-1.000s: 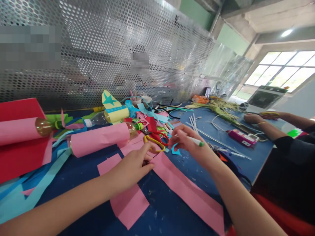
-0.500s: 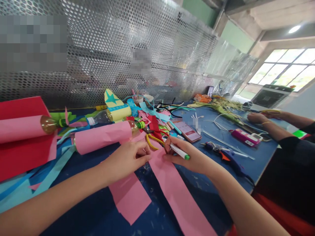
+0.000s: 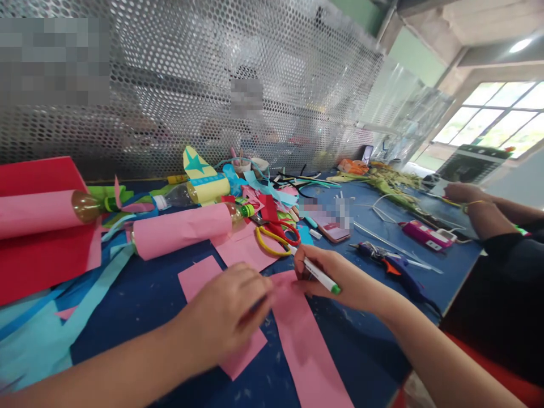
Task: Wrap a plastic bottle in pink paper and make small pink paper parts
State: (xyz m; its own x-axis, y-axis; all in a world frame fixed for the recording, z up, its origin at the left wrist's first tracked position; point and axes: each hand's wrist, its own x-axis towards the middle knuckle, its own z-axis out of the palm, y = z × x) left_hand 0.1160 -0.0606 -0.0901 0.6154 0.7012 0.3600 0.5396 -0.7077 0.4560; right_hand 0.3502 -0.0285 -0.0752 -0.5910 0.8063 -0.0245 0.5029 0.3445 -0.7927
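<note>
My right hand (image 3: pixel 327 271) is closed around a white marker (image 3: pixel 317 273) with a green end, over the top of a long pink paper strip (image 3: pixel 304 340). To its left, my left hand (image 3: pixel 232 309) is smeared by motion, fingers bent, above a smaller pink paper piece (image 3: pixel 204 277) and beside the strip's edge. I cannot make out whether it holds anything. Scissors (image 3: pixel 274 242) with red and yellow handles lie just beyond both hands. Behind them is a bottle wrapped in pink paper (image 3: pixel 182 229), lying on its side with a green cap.
A glue gun (image 3: pixel 391 266), a phone (image 3: pixel 331 224) and a purple power strip (image 3: pixel 429 235) lie right on the blue table (image 3: pixel 140 317). Red paper (image 3: pixel 42 277) and blue strips are at left. A perforated metal screen (image 3: pixel 182 96) stands behind. At far right another person's hands (image 3: pixel 467 195) work.
My left hand has moved nearer and lower, away from the strip's top, uncovering more of the smaller pink piece and the scissors. My right hand keeps the marker. The view has shifted slightly.
</note>
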